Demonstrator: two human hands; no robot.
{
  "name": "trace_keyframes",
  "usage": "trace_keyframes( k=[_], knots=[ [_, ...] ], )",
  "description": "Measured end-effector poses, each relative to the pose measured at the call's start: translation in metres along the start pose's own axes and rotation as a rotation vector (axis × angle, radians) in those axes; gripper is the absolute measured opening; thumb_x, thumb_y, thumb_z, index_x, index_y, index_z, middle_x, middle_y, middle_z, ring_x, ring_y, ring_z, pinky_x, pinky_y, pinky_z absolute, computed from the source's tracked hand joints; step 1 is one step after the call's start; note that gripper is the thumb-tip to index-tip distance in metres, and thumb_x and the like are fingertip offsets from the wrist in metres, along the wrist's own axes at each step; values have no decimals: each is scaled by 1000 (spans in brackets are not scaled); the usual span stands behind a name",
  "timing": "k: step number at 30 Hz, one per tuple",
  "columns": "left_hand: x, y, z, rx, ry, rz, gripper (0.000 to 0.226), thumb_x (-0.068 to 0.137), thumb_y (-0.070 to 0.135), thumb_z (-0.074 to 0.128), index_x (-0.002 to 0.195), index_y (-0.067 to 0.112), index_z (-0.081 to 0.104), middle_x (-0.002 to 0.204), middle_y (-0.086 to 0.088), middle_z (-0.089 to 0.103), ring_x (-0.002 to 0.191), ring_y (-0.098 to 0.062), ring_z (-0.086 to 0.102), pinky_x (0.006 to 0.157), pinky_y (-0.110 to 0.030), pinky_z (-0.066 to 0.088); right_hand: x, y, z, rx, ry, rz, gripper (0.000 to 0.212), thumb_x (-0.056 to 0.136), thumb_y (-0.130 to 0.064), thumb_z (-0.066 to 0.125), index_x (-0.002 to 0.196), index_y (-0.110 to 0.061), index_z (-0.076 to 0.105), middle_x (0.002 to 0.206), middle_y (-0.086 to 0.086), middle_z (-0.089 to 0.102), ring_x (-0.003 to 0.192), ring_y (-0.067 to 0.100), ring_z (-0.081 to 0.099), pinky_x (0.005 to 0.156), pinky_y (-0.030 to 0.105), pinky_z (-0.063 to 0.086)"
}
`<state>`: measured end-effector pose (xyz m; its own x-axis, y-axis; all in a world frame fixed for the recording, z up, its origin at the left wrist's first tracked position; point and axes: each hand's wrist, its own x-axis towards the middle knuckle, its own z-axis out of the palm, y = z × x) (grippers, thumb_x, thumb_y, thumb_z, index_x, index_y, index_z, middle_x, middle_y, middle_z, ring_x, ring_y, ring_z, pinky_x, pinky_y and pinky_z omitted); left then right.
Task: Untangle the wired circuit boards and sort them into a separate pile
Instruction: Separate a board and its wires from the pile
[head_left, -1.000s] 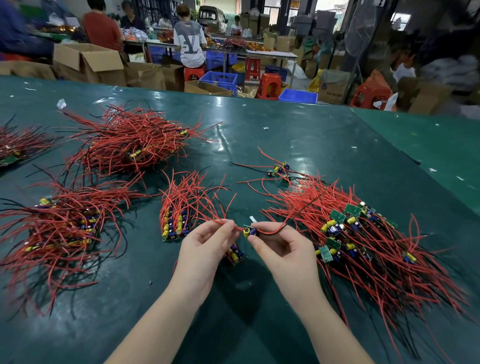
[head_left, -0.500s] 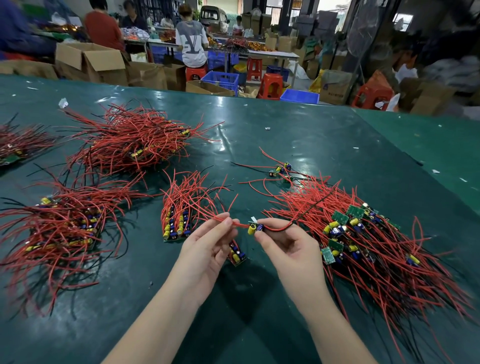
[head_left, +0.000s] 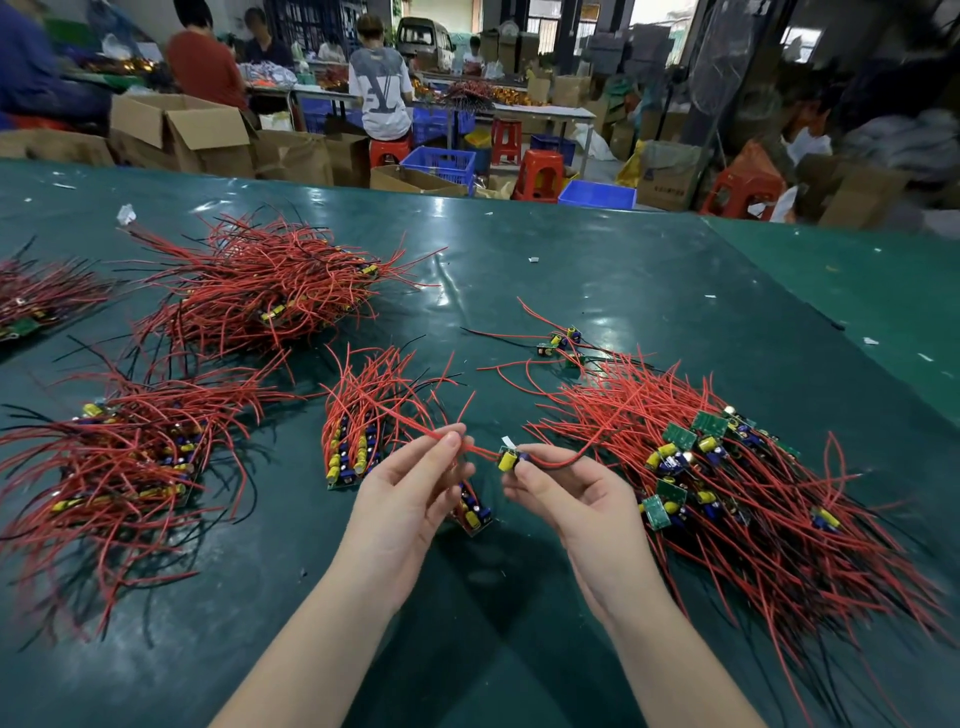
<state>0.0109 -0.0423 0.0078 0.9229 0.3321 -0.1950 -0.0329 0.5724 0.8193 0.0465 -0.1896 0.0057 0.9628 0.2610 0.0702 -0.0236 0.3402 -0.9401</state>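
My right hand (head_left: 574, 499) pinches a small circuit board (head_left: 511, 459) with a yellow capacitor and red wires. My left hand (head_left: 410, 493) pinches one of that board's red wires (head_left: 478, 450) just to the left of it, a little above the table. Under my hands lies another loose board (head_left: 471, 512). A big tangled heap of boards and red wires (head_left: 727, 467) spreads to the right. A small tidy pile of boards (head_left: 363, 431) lies just left of my left hand.
More wired-board piles lie at left (head_left: 119, 457), back left (head_left: 270, 291) and far left edge (head_left: 36, 301). A few stray boards (head_left: 561, 340) lie behind the big heap. The green table (head_left: 623, 270) runs far back; people, boxes and stools stand beyond it.
Both hands have lifted slightly and moved apart a little, stretching the red wire between them. The piles have not moved.
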Motion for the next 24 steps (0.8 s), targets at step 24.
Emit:
trace_keyframes(
  k=[24],
  knots=[
    [3, 1, -6, 174, 67, 154, 13, 90, 11, 63, 98, 14, 73, 93, -3, 76, 64, -7, 67, 50, -14, 48, -4, 1, 4, 14, -4, 99, 10, 72, -10, 74, 82, -11, 78, 83, 12, 74, 75, 21, 71, 69, 24, 56]
  ],
)
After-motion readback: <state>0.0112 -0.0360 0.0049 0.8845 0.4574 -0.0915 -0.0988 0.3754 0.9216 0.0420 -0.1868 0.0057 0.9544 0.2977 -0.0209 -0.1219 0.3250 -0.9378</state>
